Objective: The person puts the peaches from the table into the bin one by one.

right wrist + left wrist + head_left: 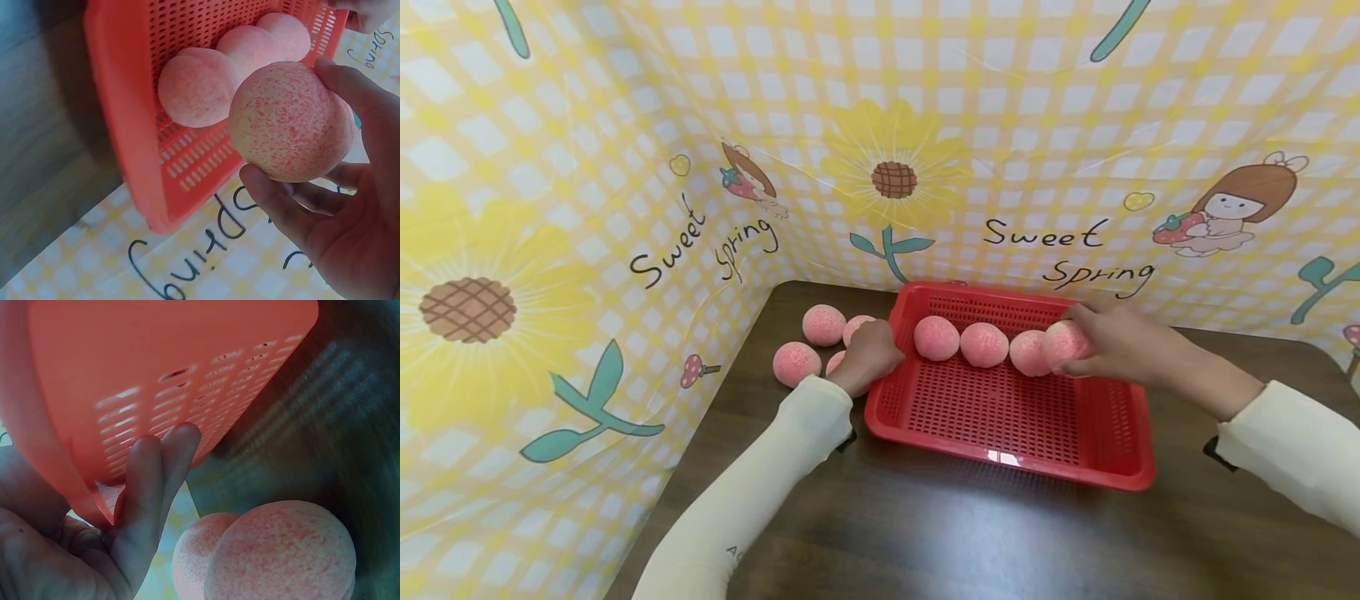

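Note:
A red plastic basket (1000, 458) with slotted walls stands on the table. Its left rim is gripped by my left hand (871, 354); in the left wrist view the fingers (145, 481) lie along the outside of the wall. My right hand (1108, 337) holds a pink peach (294, 122) between thumb and fingers, over the right back part of the basket. Inside, three more peaches sit in a row along the back: one at left (936, 337), one in the middle (984, 345), and one (1028, 353) partly covered by the held peach.
Several peaches (823, 325) lie on the dark wooden table (820, 500) left of the basket, some partly hidden behind my left hand. A yellow checked cloth (1037, 108) with printed flowers and lettering hangs behind the table and at its left side.

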The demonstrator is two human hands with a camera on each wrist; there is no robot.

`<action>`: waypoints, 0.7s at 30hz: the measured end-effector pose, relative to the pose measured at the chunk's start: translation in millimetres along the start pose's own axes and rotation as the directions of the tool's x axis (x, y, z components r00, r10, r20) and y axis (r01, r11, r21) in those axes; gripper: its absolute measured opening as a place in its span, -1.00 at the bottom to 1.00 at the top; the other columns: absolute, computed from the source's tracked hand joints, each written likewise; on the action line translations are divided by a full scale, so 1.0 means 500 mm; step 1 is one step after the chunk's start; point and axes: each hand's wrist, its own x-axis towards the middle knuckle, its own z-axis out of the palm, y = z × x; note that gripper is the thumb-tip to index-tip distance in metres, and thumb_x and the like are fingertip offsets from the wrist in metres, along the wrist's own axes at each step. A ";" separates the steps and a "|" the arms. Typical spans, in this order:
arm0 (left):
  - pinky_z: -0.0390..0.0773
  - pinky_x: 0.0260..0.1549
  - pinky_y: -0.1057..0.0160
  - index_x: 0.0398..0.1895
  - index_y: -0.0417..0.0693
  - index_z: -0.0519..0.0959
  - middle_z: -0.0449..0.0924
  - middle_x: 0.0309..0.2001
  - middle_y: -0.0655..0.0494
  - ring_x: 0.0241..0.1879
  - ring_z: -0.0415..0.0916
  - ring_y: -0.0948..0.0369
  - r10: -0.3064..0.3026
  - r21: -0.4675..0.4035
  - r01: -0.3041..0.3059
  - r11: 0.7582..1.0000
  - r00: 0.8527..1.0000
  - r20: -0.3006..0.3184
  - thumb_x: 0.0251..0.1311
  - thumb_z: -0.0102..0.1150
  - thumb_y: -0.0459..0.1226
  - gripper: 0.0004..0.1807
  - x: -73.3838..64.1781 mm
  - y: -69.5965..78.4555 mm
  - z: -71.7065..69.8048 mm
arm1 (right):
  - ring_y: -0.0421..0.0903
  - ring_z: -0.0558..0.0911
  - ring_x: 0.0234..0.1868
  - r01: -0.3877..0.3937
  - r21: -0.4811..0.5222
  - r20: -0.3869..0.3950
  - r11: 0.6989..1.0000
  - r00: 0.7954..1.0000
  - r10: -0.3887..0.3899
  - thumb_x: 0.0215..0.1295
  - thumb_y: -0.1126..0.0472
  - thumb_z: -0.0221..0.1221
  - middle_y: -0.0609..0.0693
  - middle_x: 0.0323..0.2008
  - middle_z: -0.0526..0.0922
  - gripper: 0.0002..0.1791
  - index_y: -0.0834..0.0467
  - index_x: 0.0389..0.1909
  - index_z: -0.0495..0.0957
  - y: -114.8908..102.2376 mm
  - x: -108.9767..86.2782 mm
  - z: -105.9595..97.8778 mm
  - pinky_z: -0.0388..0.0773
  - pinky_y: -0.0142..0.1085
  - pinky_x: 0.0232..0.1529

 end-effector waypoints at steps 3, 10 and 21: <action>0.55 -0.48 0.29 -0.41 -0.19 0.56 0.60 -0.46 -0.05 -0.49 0.56 0.12 0.023 0.040 -0.022 0.999 1.000 -0.020 0.03 0.23 -0.43 -0.95 0.002 -0.002 0.002 | 0.16 0.68 -0.04 0.022 -0.021 -0.014 1.000 1.000 -0.022 0.06 -0.14 0.50 0.27 0.05 0.65 -0.32 0.24 0.07 0.59 -0.010 0.008 0.003 0.63 0.07 -0.10; 0.60 -0.50 0.27 -0.40 -0.19 0.58 0.63 -0.46 -0.06 -0.51 0.62 0.11 0.027 -0.026 -0.027 0.999 1.000 -0.017 0.04 0.20 -0.45 -0.94 -0.003 -0.003 0.002 | 0.16 0.67 -0.05 0.026 -0.027 0.009 0.999 1.000 -0.026 0.10 -0.15 0.47 0.25 0.01 0.65 -0.28 0.27 0.13 0.55 -0.032 0.030 0.010 0.62 0.07 -0.07; 0.69 -0.44 0.23 -0.28 -0.22 0.60 0.67 -0.40 -0.10 -0.48 0.68 0.09 0.000 -0.086 0.001 0.996 1.000 0.018 0.11 0.15 -0.46 -0.89 -0.003 -0.001 0.001 | 0.00 0.65 -0.21 0.012 0.043 0.079 0.999 0.997 -0.015 0.14 -0.18 0.43 0.23 0.02 0.63 -0.24 0.28 0.16 0.51 -0.069 0.069 0.024 0.63 -0.06 -0.21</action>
